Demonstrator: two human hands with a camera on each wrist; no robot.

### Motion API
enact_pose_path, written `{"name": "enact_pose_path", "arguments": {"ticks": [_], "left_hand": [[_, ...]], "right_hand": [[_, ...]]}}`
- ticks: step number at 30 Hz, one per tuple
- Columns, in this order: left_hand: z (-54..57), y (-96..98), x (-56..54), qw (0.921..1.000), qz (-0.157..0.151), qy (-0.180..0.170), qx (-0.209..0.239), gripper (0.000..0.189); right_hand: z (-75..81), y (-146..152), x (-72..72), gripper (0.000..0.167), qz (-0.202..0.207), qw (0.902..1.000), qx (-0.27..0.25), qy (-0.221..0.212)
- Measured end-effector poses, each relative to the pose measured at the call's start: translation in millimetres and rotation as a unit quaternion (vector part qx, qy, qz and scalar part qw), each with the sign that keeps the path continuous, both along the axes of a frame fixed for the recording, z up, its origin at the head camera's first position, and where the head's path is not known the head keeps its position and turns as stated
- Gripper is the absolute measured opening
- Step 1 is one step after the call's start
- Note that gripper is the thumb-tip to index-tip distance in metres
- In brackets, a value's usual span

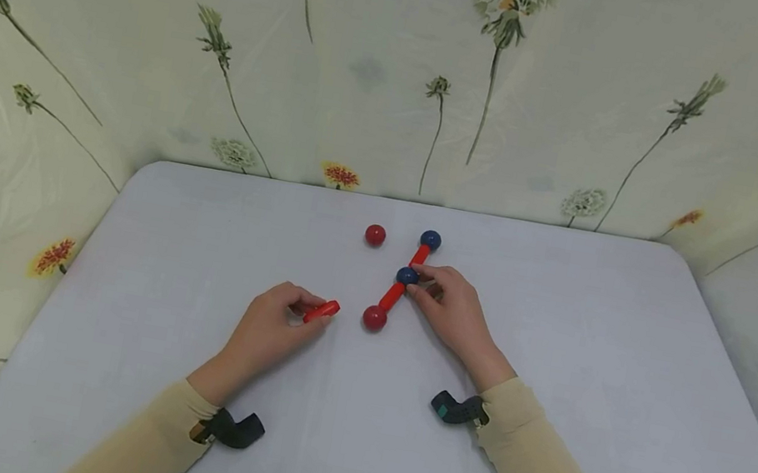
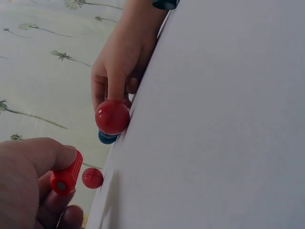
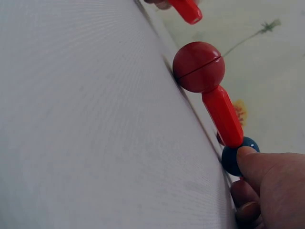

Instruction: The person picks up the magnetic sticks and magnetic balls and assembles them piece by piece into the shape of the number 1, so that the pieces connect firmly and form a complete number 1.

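Note:
In the head view, a chain lies slantwise on the table: a dark blue ball (image 1: 430, 240) at the far end, a red rod (image 1: 419, 257), a second blue ball (image 1: 407, 276) in the middle, another red rod (image 1: 392, 298), and a red ball (image 1: 375, 319) at the near end. My right hand (image 1: 453, 309) pinches the middle blue ball between thumb and fingers. Left of the chain, my left hand (image 1: 275, 328) holds a loose red rod (image 1: 322, 312), apart from the chain. The left wrist view shows a round grey spot on this rod's end (image 2: 62, 186).
A single red ball (image 1: 375, 235) lies near the table's back edge, left of the far blue ball. The white-covered table (image 1: 340, 458) meets a flower-printed cloth (image 1: 370, 116) at the back and sides. Black wrist cameras (image 1: 238, 430) sit on both sleeves.

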State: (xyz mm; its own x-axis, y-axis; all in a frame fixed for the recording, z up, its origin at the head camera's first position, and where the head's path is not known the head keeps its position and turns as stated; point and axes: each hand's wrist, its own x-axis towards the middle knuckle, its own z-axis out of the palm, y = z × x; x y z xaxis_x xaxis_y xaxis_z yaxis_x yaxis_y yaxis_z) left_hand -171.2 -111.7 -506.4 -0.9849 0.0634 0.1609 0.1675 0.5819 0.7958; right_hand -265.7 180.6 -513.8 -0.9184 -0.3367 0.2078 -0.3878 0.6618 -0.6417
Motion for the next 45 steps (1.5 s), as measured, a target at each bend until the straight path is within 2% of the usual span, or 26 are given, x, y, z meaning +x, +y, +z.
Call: {"name": "enact_pose_path", "arguments": {"ticks": [8, 17, 32, 38, 45], "left_hand": [[-3.3, 11.3, 7.0, 0.9999, -0.013, 0.002, 0.011, 0.021], [-6.9, 28.9, 13.0, 0.9992, -0.039, 0.008, -0.004, 0.022], [-7.2, 34.5, 12.7, 0.9993, -0.031, 0.016, -0.014, 0.020], [-8.1, 37.3, 10.9, 0.9984, -0.030, 0.035, -0.034, 0.020], [-8.0, 40.7, 9.9, 0.9975, -0.024, 0.036, -0.056, 0.020]], "right_hand": [[0.4, -1, 0.3, 0.037, -0.003, 1.0000, 0.001, -0.002], [1.7, -1, 1.4, 0.038, -0.005, 1.0000, 0.004, -0.004], [2.4, -1, 2.0, 0.038, -0.005, 0.9999, 0.003, -0.011], [4.3, -1, 3.2, 0.038, -0.006, 1.0000, -0.001, -0.008], [4.4, -1, 3.3, 0.039, -0.005, 1.0000, 0.002, -0.004]]}}
